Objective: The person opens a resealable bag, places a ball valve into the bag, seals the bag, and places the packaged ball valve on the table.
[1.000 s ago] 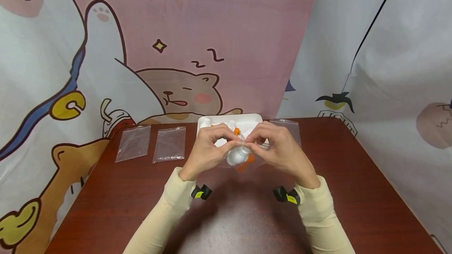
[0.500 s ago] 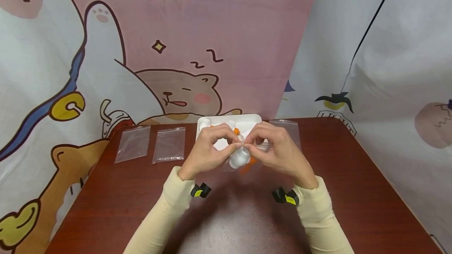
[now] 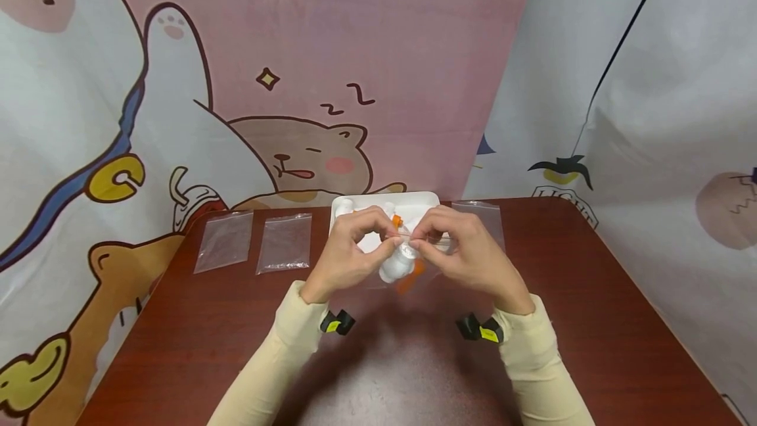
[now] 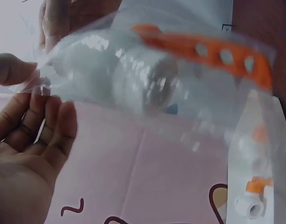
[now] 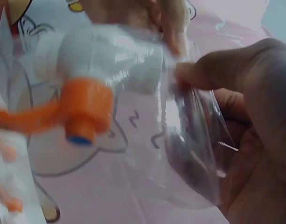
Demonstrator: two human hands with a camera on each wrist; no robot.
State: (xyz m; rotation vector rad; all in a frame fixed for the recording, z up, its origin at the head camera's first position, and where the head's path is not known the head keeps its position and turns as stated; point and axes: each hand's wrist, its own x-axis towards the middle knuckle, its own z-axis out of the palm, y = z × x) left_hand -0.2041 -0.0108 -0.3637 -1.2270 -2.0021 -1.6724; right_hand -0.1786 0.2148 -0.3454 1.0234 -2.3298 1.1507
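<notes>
Left grip (image 3: 351,250): I see it pinching the bag (image 5: 189,135) tight.
Right grip (image 3: 467,247): pinching beside it, likely keeping the edges together.
Tap (image 5: 87,56): inside, nearside of the tray (image 3: 416,200).

In the head view, the left hand (image 3: 353,252) and right hand (image 3: 467,248) hide the front of the shallow white plastic tray (image 3: 384,196), and its small white-and-orange plastic fittings (image 4: 245,203) are too small to tell apart. The right hand also covers part of the flat clear plastic zip bag (image 3: 491,221) beside it. Pale yellow sleeves (image 3: 259,368) run off the bottom edge. In the right wrist view, the white plastic valve (image 5: 108,53) is blurred and its long orange handle (image 5: 31,117) is cut by the left edge. Whether the filled clear plastic bag (image 5: 189,140) around it is sealed cannot be told.
</notes>
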